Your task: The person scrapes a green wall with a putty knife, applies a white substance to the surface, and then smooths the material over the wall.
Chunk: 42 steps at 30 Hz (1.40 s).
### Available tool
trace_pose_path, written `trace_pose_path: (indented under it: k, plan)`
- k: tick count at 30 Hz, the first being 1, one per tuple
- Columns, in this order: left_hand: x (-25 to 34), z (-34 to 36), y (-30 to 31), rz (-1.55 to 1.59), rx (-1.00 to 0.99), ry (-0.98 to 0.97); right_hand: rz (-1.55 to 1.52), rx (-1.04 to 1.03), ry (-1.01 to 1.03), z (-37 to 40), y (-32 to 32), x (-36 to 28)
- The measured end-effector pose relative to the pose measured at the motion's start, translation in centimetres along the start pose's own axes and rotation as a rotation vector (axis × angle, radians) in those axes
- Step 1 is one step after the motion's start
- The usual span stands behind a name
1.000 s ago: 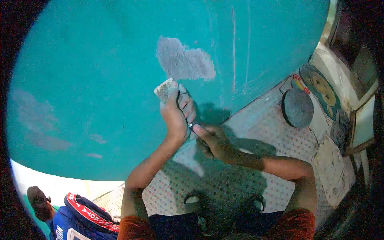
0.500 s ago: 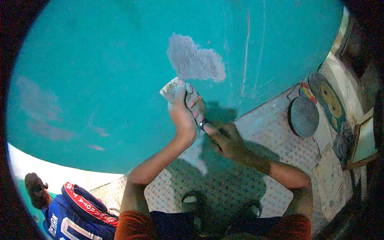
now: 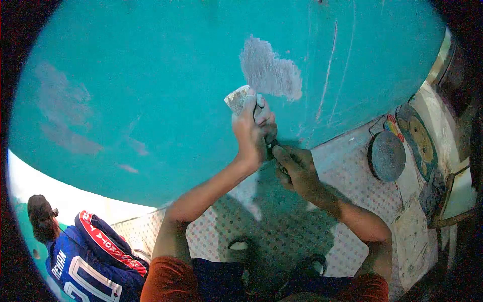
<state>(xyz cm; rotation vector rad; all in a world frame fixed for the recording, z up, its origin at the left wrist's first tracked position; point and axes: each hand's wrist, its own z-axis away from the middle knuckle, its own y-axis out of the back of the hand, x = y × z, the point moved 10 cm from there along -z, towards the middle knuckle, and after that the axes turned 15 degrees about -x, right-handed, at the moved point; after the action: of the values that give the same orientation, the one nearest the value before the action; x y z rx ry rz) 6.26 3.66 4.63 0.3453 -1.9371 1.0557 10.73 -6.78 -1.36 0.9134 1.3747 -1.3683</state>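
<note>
My left hand [image 3: 254, 128] is closed around a flat scraper [image 3: 235, 98] whose pale face is crusted with filler, thumb pressed along it. Just above and to the right, a rough grey filler patch [image 3: 270, 70] marks the turquoise wall [image 3: 161, 90]. My right hand [image 3: 299, 173] sits below and right of the left one, its fingers wrapped round a dark handle [image 3: 272, 149]. The handle's upper end meets the left hand, and I cannot tell what tool it belongs to.
Thin pale scratches [image 3: 327, 70] run down the wall right of the patch. Against the wall base at right stand a round grey pan [image 3: 386, 156] and a worn mat [image 3: 418, 138]. The floor [image 3: 347, 176] is dotted tile. A blue jersey [image 3: 75, 261] and red-striped dark cloth [image 3: 108, 241] lie lower left.
The view has swung slightly, so the wall patch and both hands appear farther right. Both hands keep their grips and stay close together below the patch.
</note>
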Motion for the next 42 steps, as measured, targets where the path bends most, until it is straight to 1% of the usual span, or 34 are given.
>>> trace_pose_path:
  k: [1,4,7,10,13,16,17,19,20,21,23,24,25,26,28,29,31,33,34,35,36,37,40,41,42]
  plan:
    - [0.3,-0.2,-0.4,-0.004,-0.042,0.001,-0.015,0.021,-0.017,0.1,-0.2,-0.4]
    - [0.4,0.3,-0.8,0.003,-0.012,0.074,-0.058,0.029,-0.005,0.5,-1.0,-1.0]
    - [0.4,0.2,-1.4,0.071,-0.037,0.027,0.021,0.050,0.045,0.7,-0.1,-1.2]
    - [1.8,-0.4,-2.0,-0.111,-0.032,-0.034,0.030,0.049,-0.028,1.1,-0.8,-3.1]
    - [3.2,-1.2,-3.2,-0.037,-0.106,-0.037,0.125,-0.030,0.151,0.3,-0.8,-5.2]
    - [3.3,-1.6,-3.3,0.097,-0.079,0.042,0.098,0.020,0.063,0.3,-0.8,-5.6]
    - [3.8,-1.5,-4.0,0.085,-0.122,0.019,0.080,0.011,0.041,0.4,-1.0,-5.6]
    - [3.7,-1.2,-4.0,0.082,-0.103,0.011,0.036,-0.001,0.009,0.7,-0.9,-5.6]
    - [3.6,-1.2,-4.3,0.073,-0.094,0.009,0.141,-0.022,0.167,0.6,-0.7,-6.7]
    - [4.0,-1.1,-4.4,0.007,-0.071,-0.015,0.246,-0.046,0.325,0.3,-0.8,-6.8]
    - [4.0,-0.8,-3.7,-0.084,-0.045,-0.005,0.299,-0.031,0.474,-0.2,-1.1,-5.9]
    - [4.1,-0.6,-3.2,-0.131,-0.032,-0.003,0.250,0.007,0.470,-0.8,-1.0,-5.2]
    - [4.0,-0.3,-3.0,-0.233,-0.028,0.030,0.238,0.054,0.516,-1.1,-1.1,-4.8]
    - [4.1,-0.2,-2.7,-0.269,-0.023,0.025,0.228,0.101,0.561,-1.4,-1.1,-4.4]
    - [3.6,0.0,-2.4,-0.334,-0.023,0.035,0.283,0.245,0.733,-0.9,-0.8,-3.9]
    - [3.2,-0.1,-2.3,-0.405,-0.024,0.057,0.216,0.238,0.653,-1.8,-0.4,-2.0]
    - [2.4,-0.3,-3.1,-0.591,-0.092,0.081,0.089,0.202,0.489,-2.9,-0.1,1.4]
    - [0.8,-1.5,-3.0,-0.828,-0.239,0.141,-0.063,0.205,0.497,-3.2,-0.5,3.0]
    - [0.2,-1.8,-3.4,-0.944,-0.314,0.157,-0.062,0.222,0.502,-3.6,-0.5,3.9]
    - [-1.5,-2.5,-3.9,-1.046,-0.389,0.240,-0.061,0.239,0.507,-4.0,-0.4,4.8]
    - [-2.9,-3.1,-4.9,-1.149,-0.472,0.315,0.371,0.502,0.672,-2.5,0.3,4.0]
    - [-4.4,-3.0,-5.9,-1.202,-0.516,0.483,0.818,0.769,0.811,-0.6,-1.1,2.8]
    - [-7.2,-1.7,-9.1,-1.109,-0.680,0.573,1.330,0.789,0.745,-0.2,-1.3,3.0]
    - [-7.9,-1.6,-9.4,-1.050,-0.704,0.509,1.138,0.627,0.578,-1.9,1.5,5.3]
    - [-9.0,-1.8,-8.7,-0.978,-0.721,0.452,1.027,0.625,0.516,-2.1,3.4,7.9]
